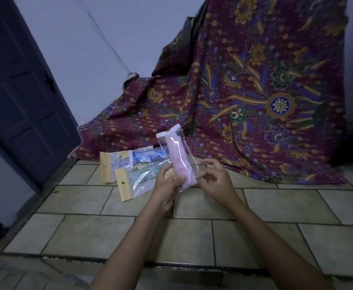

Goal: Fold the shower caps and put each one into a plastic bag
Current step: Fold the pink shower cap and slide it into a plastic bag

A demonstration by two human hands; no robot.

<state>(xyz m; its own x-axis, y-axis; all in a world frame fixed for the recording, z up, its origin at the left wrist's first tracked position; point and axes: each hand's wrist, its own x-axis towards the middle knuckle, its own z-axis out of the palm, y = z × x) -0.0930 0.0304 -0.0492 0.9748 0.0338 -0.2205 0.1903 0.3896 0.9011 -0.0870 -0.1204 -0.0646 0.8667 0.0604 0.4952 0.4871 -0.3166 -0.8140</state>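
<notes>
Pink shower cap (180, 164): folded to a long narrow roll, sits inside a clear plastic bag (172, 143), held up above the floor at centre frame, a little below the middle.

Left hand (167, 185): fingers curled round the bag's lower end from the left, thumb on the near face. Right hand (215, 181): fingers bent, thumb and forefinger look to pinch the bag's lower right edge; exact contact hard to make out through the glare on the plastic. Bag tilts, its white flap end pointing to the upper left, away from the hands.

Step, as I read it: insertion done for this cap, roll seated at the bottom end. Flap stands up, seemingly not yet closed. Next move likely calls for smoothing the roll flat, pressing air out, turning the flap over and sealing it, then laying the bag with the others. Thin slippery film, so a light pinch and a steady hold on the lower end.

Just beyond the hands, left of centre: three packed bags (129, 176) with tan header strips overlap on the tiled floor (276, 206); blue, green and pale contents.

Behind, right and upper right: patterned batik cloth (255, 91), draped down onto the tiles. Upper left: dark door (14, 91), pale wall (87, 49) beside it.
</notes>
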